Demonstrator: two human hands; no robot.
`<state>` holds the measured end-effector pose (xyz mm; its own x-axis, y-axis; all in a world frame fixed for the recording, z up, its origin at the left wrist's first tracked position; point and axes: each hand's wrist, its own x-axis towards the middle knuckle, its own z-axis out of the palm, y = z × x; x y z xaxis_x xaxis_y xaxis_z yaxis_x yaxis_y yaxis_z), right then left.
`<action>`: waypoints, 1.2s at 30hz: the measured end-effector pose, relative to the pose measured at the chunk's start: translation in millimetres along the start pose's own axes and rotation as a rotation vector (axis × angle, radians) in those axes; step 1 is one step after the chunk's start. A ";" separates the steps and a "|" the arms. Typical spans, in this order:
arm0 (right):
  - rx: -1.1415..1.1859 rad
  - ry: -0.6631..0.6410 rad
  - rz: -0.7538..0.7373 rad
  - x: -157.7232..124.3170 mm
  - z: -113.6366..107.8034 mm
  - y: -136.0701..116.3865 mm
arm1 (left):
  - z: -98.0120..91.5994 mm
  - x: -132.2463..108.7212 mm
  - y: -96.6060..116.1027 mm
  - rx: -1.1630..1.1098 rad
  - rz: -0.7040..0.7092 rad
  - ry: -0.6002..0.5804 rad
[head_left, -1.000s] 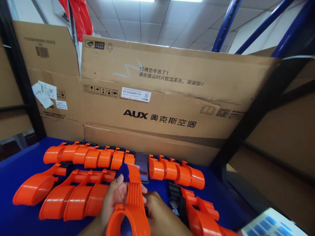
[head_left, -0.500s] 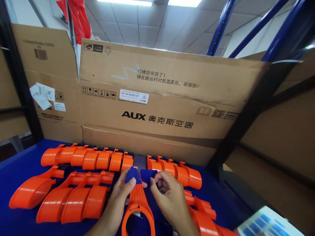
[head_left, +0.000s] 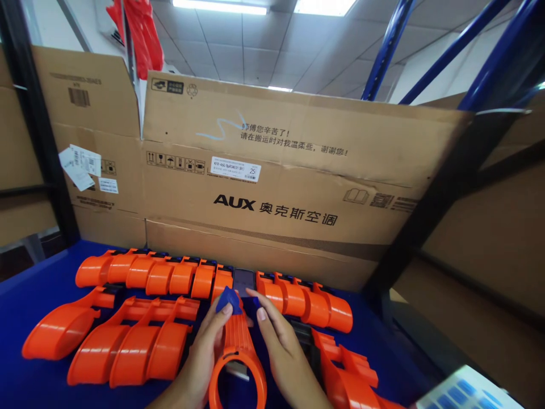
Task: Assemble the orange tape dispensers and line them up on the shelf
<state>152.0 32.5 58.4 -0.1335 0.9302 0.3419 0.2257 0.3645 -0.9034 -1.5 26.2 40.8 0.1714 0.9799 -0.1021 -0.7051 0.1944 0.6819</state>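
In front of me my left hand [head_left: 203, 346] grips an orange plastic part [head_left: 237, 335] near its upper end, its thumb on a blue flap. The part has a ribbed neck and an open ring at the bottom. A blue strip [head_left: 230, 299] of thin sheet covers its top end, with a free side standing out to the right. Closed on that free side is my right hand [head_left: 286, 352], fingers fairly straight, thumb in front and fingertips behind. What lies under the strip is hidden.
Similar orange parts [head_left: 159, 277] with black ends line the back of the blue surface [head_left: 25, 307]. More orange parts [head_left: 131, 352] lie left and right. A dark flat rectangular object [head_left: 244, 278] sits between the back groups. Behind stands a cardboard sheet [head_left: 272, 187]; a blue-and-white printed sheet [head_left: 464, 392] is at lower right.
My right hand has moved in slightly, its fingers straightening from a curled pinch. The blue strip's free side, flat and spread before, now looks narrower and bent back. The view has shifted slightly.
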 end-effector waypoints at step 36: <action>-0.652 -0.006 -0.524 -1.7 -31.1 -4.4 | -9.3 0.3 -1.3 0.088 0.242 -0.043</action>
<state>181.1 30.7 69.9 -0.3815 0.6335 0.6732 0.6459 0.7037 -0.2961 -6.9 26.7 33.1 0.0352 0.9942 0.1013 -0.6671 -0.0521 0.7432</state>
